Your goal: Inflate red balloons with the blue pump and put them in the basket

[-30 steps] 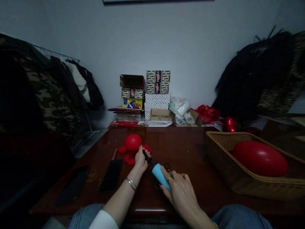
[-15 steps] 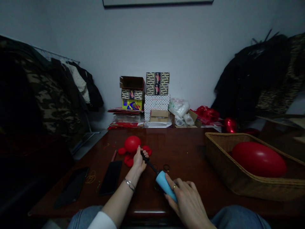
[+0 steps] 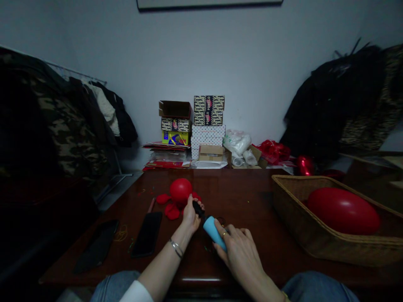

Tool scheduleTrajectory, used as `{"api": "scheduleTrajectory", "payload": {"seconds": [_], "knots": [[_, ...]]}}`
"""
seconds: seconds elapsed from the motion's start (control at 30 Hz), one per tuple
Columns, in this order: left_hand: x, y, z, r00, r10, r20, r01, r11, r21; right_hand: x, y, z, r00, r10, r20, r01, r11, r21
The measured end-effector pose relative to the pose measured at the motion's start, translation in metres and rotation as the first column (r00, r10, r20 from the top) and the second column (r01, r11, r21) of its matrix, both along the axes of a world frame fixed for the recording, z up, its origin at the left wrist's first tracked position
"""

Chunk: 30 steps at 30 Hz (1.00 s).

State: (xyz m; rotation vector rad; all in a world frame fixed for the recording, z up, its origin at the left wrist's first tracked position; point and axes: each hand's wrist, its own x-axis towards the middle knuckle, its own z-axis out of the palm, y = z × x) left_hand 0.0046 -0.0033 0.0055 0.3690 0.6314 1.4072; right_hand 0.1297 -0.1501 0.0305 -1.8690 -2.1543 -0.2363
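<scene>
A hand balloon pump (image 3: 211,230) with a light blue barrel and black end lies slantwise between my hands. My right hand (image 3: 241,251), a ring on one finger, is wrapped round the blue barrel. At the pump's black end, my left hand (image 3: 192,214) is closed, with its thumb against a small, partly inflated red balloon (image 3: 180,191). The balloon's neck and the nozzle are hidden by my fingers. Flat red balloons (image 3: 171,211) lie on the table beside and behind my left hand.
On the brown table (image 3: 239,188) lie a black phone (image 3: 147,234), another dark flat device (image 3: 96,246) and yellow rubber bands (image 3: 121,233). To the right, a wicker basket (image 3: 327,247) holds a large inflated red balloon (image 3: 343,210). Boxes (image 3: 208,110) are stacked by the wall.
The pump's black rod has slid into the blue barrel, bringing my hands closer together. My left hand and the balloon have shifted right; the balloon looks slightly bigger.
</scene>
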Motion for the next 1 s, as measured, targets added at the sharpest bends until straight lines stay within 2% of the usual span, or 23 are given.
{"api": "scheduleTrajectory", "payload": {"seconds": [0.17, 0.37, 0.63, 1.0], "knots": [[0.006, -0.008, 0.001, 1.000, -0.015, -0.011, 0.015, 1.000, -0.020, -0.005, 0.012, 0.002, 1.000, -0.009, 0.008, 0.009, 1.000, 0.020], [0.001, -0.001, 0.004, 1.000, 0.030, -0.007, -0.030, 0.999, -0.033, -0.009, 0.014, -0.003, 1.000, 0.005, 0.001, -0.005, 0.999, 0.042], [-0.009, 0.007, 0.008, 0.999, 0.041, -0.021, -0.041, 0.999, -0.023, -0.011, 0.004, -0.007, 0.999, 0.026, -0.029, -0.024, 0.998, 0.055], [-0.030, 0.023, 0.010, 0.998, 0.062, 0.023, -0.061, 0.997, -0.042, 0.016, -0.026, -0.017, 0.996, 0.077, -0.036, -0.074, 0.994, 0.080]]}}
